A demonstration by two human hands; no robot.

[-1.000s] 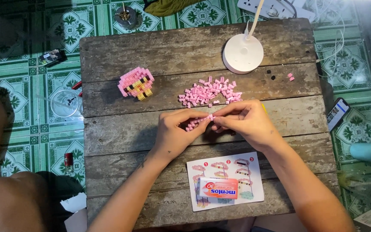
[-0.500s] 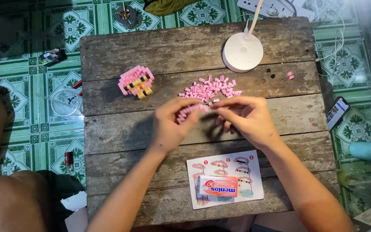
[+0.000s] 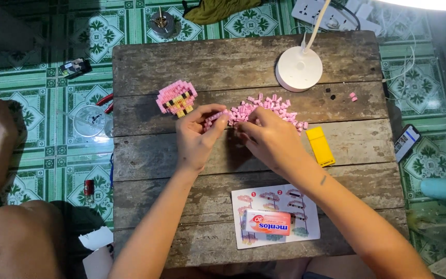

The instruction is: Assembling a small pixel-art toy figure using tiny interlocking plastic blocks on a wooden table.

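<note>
Pink-and-yellow block figure (image 3: 177, 98) lay flat on wooden desk (image 3: 145, 150), just left of hands. Left hand (image 3: 196, 138) pinched short pink brick strip (image 3: 216, 118) between thumb and fingertips, fingers narrow; strip's long axis ran left to right, far end toward right hand. Right hand (image 3: 270, 138) curled at near edge of loose pink brick pile (image 3: 270, 107), fingertips touching strip end and pile; what it gripped, could not tell. Pile lay just beyond both hands, right hand nearer. Yellow block (image 3: 320, 146) lay right of right hand.

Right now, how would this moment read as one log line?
left hand: pinching pink brick strip | right hand: at pink brick pile | finished pink figure: apart, on wooden table
</note>
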